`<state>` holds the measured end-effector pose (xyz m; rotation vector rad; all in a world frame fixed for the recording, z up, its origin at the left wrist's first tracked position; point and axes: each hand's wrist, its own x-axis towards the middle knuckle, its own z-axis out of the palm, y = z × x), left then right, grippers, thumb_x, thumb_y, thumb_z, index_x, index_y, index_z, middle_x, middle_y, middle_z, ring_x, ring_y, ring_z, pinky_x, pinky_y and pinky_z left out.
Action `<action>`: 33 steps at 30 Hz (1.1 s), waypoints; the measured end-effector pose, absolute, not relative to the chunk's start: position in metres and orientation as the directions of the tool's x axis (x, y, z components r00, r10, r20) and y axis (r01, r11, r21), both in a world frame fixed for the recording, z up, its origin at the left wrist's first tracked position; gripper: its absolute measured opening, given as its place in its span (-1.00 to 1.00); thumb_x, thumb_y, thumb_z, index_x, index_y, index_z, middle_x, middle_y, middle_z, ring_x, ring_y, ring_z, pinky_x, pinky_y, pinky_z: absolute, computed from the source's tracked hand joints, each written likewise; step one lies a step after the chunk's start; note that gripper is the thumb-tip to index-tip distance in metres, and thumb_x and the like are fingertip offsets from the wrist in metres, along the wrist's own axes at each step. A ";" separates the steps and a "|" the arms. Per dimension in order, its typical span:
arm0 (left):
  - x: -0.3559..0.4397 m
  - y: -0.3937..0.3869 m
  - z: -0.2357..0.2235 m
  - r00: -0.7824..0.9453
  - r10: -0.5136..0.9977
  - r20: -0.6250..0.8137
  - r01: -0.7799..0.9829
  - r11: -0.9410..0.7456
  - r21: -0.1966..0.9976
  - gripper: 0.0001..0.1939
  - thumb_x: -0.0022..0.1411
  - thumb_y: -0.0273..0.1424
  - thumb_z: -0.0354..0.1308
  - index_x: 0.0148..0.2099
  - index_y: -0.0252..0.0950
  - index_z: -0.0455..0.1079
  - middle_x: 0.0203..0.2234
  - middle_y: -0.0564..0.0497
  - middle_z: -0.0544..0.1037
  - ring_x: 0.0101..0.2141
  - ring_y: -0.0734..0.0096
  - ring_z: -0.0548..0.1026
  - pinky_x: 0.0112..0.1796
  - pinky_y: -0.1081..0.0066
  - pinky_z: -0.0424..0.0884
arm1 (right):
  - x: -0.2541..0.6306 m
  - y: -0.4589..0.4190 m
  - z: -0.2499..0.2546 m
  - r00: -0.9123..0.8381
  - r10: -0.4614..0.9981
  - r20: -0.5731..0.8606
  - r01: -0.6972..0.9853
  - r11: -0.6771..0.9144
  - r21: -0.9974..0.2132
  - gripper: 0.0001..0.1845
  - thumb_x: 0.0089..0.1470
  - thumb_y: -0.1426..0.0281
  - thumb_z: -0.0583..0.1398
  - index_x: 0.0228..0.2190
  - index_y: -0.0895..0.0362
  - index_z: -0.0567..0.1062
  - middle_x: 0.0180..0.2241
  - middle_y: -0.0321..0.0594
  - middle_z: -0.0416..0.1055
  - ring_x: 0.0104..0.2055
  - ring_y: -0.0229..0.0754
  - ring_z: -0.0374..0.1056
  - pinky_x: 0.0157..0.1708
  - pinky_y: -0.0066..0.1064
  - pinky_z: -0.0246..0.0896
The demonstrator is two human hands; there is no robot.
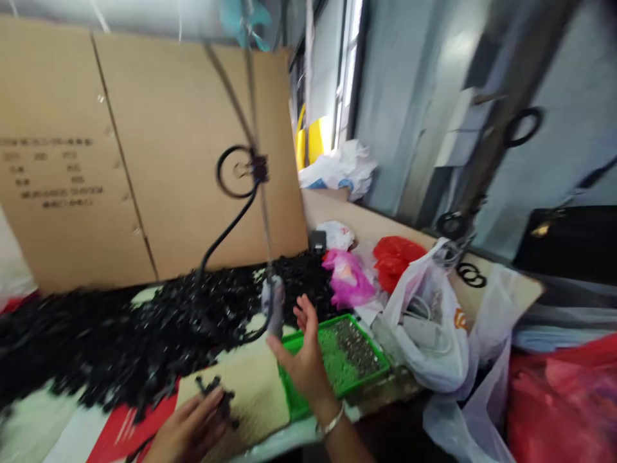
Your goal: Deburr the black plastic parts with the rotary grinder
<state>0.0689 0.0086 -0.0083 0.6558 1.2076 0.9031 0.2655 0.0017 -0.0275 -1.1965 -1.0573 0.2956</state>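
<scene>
My left hand [190, 427] rests low on a tan board [258, 392], its fingers curled on a small black part [214, 392]. My right hand [303, 357] is raised over the edge of a green tray [337, 360] with fingers spread, holding nothing. Just beyond its fingertips hangs a grey tool [274, 305] on a black cable from above. A large heap of black parts [144, 328] covers the table behind both hands. The picture is motion-blurred.
A big cardboard sheet [144, 154] stands upright behind the heap. Pink [347, 276], red [395, 260] and white plastic bags [424, 321] crowd the right of the tray. A red bag [563, 399] lies at far right.
</scene>
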 end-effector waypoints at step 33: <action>0.112 0.055 -0.061 0.518 0.646 -0.561 -0.018 0.664 0.748 -0.59 -0.27 -0.34 0.50 -0.55 -0.36 0.29 -0.62 0.07 0.46 -0.61 0.55 0.44 -0.54 0.54 0.47 | 0.302 -0.003 -0.039 0.593 0.765 0.250 -0.039 0.337 -0.941 -0.78 0.03 0.22 0.25 -0.35 0.07 0.38 -0.69 -0.50 0.07 -0.68 -0.34 0.05 -0.65 -0.49 0.04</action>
